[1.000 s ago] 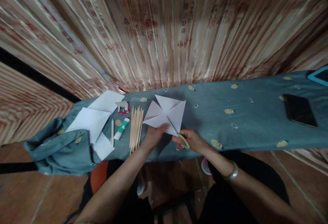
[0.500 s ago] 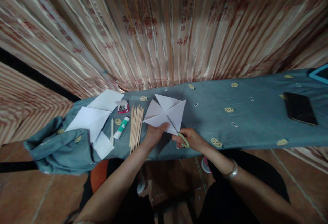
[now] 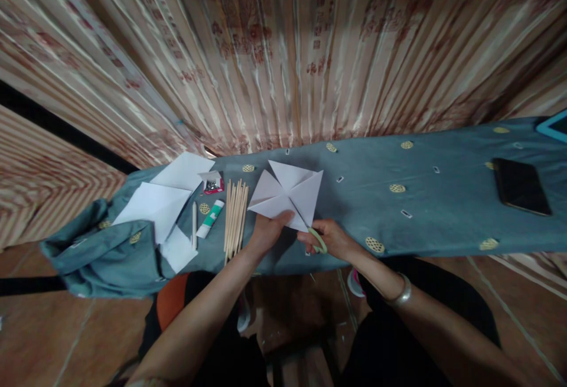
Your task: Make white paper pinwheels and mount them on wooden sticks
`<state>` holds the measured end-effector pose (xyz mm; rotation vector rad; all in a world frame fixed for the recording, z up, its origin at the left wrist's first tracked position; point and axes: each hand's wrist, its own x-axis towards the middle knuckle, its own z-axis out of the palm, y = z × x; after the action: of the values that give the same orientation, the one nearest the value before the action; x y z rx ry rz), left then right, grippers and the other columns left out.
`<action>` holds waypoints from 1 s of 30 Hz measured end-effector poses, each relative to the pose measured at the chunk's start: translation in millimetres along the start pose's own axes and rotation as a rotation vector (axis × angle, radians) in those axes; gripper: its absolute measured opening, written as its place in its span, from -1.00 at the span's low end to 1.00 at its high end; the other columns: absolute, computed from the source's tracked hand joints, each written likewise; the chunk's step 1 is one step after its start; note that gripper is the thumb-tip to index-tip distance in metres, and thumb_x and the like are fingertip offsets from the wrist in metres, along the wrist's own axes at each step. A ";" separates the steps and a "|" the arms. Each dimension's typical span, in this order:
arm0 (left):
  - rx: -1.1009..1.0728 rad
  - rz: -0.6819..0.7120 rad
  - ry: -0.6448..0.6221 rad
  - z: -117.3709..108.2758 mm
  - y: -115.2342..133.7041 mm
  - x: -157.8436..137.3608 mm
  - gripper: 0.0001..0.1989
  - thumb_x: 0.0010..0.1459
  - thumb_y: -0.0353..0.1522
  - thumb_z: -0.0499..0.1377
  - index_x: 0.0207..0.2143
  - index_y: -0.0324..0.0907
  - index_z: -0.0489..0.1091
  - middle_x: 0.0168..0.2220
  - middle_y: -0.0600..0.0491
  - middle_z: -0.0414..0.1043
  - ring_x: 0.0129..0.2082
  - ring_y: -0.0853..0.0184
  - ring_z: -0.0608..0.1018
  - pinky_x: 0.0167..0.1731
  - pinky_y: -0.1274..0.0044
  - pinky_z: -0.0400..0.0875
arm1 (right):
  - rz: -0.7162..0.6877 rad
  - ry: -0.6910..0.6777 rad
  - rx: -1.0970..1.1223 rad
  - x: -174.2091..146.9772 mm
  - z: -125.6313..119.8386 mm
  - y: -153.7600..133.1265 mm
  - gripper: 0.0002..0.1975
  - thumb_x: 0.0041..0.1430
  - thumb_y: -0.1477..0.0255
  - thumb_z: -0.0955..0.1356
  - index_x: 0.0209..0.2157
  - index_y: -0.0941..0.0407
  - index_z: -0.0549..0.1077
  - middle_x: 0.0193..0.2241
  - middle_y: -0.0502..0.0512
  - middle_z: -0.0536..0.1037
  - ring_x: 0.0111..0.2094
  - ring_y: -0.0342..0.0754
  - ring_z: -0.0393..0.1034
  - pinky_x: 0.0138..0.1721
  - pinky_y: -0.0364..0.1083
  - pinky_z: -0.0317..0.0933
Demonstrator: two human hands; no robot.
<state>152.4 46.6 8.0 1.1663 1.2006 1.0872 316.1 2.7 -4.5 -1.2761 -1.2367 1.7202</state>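
A white square of paper [image 3: 289,194] with crossing diagonal creases lies on the blue-grey cloth [image 3: 438,210] that covers the table. My left hand [image 3: 266,233] pinches the paper's near edge, thumb on top. My right hand [image 3: 330,239] grips pale green-handled scissors [image 3: 315,239], whose blades point into the paper's near right corner along a diagonal.
Left of the paper lie a bundle of wooden sticks [image 3: 234,215], a glue stick [image 3: 211,220], a pencil [image 3: 194,225], a small box of pins [image 3: 211,182] and loose white sheets [image 3: 155,205]. A black phone [image 3: 521,186] rests at the right. A pleated curtain [image 3: 283,50] hangs behind.
Both hands stay at the paper's near edge; the scissors have barely shifted. The view has drifted slightly.
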 end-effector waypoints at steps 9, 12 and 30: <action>0.013 0.000 0.007 -0.7 -1.2 0.5 -0.67 -0.18 -0.32 0.29 -0.27 -0.16 0.44 -0.20 -0.05 0.54 -0.18 0.14 0.53 -0.08 0.30 0.38 | 0.015 0.023 0.042 1.7 1.6 2.0 -0.51 -0.28 0.03 0.53 -0.63 0.17 0.42 -0.73 -0.05 0.45 -0.70 -0.24 0.27 -0.64 -0.22 0.12; 0.002 0.015 0.008 -1.2 -2.7 1.0 -0.63 -0.18 -0.33 0.30 -0.22 -0.15 0.44 -0.17 -0.04 0.54 -0.16 0.13 0.53 -0.06 0.29 0.38 | 0.014 0.026 0.030 1.5 1.8 2.3 -0.52 -0.27 0.04 0.53 -0.62 0.17 0.42 -0.73 -0.04 0.45 -0.69 -0.23 0.28 -0.64 -0.22 0.11; -0.146 0.021 0.089 -8.6 2.2 12.2 -0.46 -0.24 -0.35 0.36 -0.10 -0.20 0.43 -0.17 -0.05 0.56 -0.13 0.15 0.55 -0.02 0.28 0.39 | 0.165 -0.110 -0.280 -27.2 -52.1 -13.2 -0.48 -0.23 0.03 0.51 -0.37 0.17 0.44 -0.63 -0.07 0.43 -0.61 -0.18 0.28 -0.58 -0.18 0.13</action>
<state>144.7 59.5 8.9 1.0293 1.1584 1.2326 373.6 -1.4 12.8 -1.4984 -1.5153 1.7993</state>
